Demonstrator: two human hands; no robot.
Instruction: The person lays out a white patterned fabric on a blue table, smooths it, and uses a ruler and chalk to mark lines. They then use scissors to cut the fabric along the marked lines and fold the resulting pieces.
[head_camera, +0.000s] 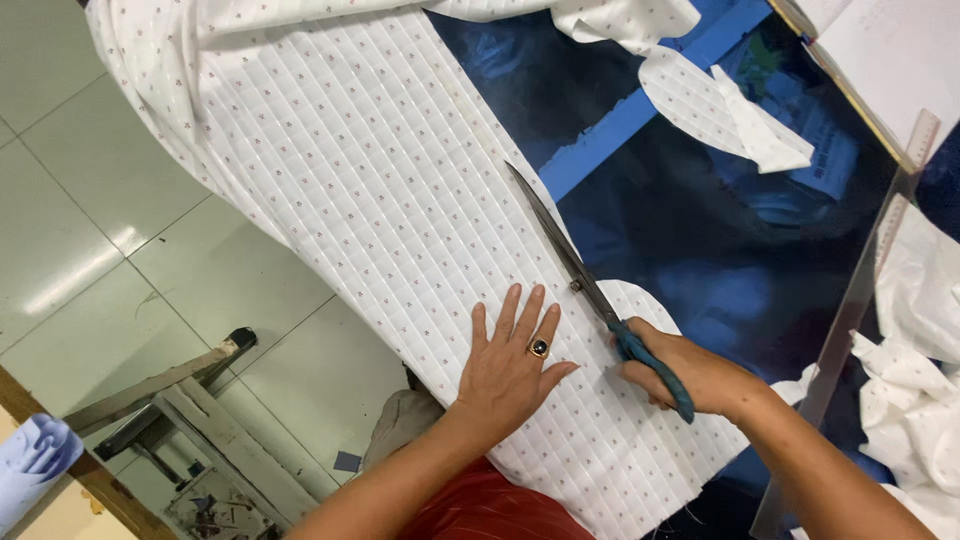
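A white quilted fabric (360, 180) with small dots lies across a dark blue table (700, 250) and hangs over its edge. My left hand (510, 365), wearing a ring, presses flat on the fabric with fingers spread. My right hand (685, 370) grips the teal handles of long scissors (575, 265). The blades lie shut along the fabric's right edge, pointing away from me.
White fabric scraps (730, 105) lie on the far side of the table, and more (915, 400) lie at the right. A long metal ruler (855, 300) runs along the right side. A wooden bench (170, 400) stands on the tiled floor at the left.
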